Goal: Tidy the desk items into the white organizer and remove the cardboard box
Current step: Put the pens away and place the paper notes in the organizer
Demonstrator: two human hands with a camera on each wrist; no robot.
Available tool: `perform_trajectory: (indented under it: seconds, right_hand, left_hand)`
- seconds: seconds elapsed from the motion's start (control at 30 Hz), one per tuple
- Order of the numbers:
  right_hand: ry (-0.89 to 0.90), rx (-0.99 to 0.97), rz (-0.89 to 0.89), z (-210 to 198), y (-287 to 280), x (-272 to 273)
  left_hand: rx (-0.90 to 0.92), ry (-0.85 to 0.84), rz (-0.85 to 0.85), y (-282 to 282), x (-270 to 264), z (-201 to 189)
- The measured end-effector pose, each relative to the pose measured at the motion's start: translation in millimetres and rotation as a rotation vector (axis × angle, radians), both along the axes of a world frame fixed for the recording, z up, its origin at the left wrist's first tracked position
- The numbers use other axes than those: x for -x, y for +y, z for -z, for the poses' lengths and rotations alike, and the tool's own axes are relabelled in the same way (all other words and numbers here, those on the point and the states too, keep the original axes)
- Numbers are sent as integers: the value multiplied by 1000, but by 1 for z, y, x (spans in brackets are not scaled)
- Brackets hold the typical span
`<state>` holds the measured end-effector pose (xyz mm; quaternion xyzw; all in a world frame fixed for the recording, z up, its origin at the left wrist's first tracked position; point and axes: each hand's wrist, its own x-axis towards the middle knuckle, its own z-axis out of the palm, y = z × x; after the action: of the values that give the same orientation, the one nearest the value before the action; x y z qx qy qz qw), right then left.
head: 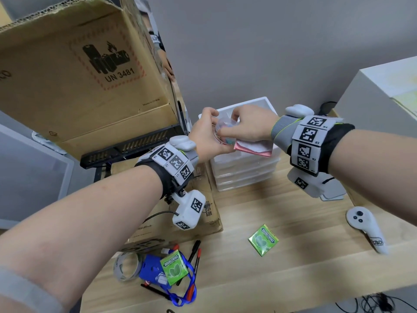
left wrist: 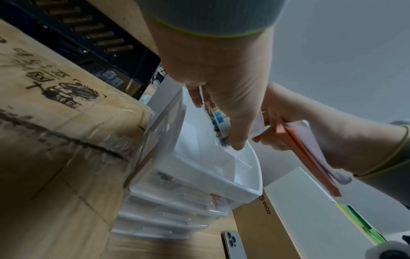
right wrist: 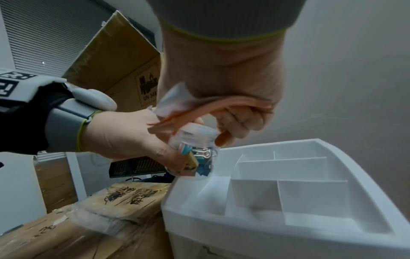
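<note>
My left hand (head: 204, 134) grips a small clear jar (head: 222, 128) of coloured clips just above the white drawer organizer (head: 243, 168). My right hand (head: 246, 125) clutches a pink note pad (head: 252, 149) against its palm, and its fingertips touch the jar's lid. In the right wrist view the jar (right wrist: 195, 154) hangs over the left end of the organizer's divided top tray (right wrist: 221, 222), with the pad (right wrist: 213, 106) folded in the right hand (right wrist: 221, 133). The left wrist view shows the left hand (left wrist: 216, 126) wrapped round the jar (left wrist: 219, 117). A large cardboard box (head: 74, 75) stands at the left.
On the wooden desk lie two green gum packs (head: 263, 240) (head: 174, 266), pens (head: 194, 251), a blue lanyard badge (head: 151, 269) and a tape roll (head: 127, 266). A white controller (head: 365, 227) lies at the right. A flat carton (head: 180, 222) sits beside the organizer, a phone (left wrist: 233, 245) behind.
</note>
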<state>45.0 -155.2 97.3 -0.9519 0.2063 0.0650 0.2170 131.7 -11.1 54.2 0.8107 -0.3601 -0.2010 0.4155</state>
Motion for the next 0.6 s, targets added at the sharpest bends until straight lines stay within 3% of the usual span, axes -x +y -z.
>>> perform_trajectory:
  seconds: [0.2, 0.4, 0.6]
  right_hand:
    - [-31, 76, 21, 2, -1, -29]
    - [34, 147, -31, 20, 6, -50]
    - [-57, 196, 35, 49, 12, -55]
  left_hand:
    - [-206, -167, 55, -3, -21, -10]
    - [-393, -466, 95, 14, -28, -7]
    - [-417, -482, 183, 21, -30, 1]
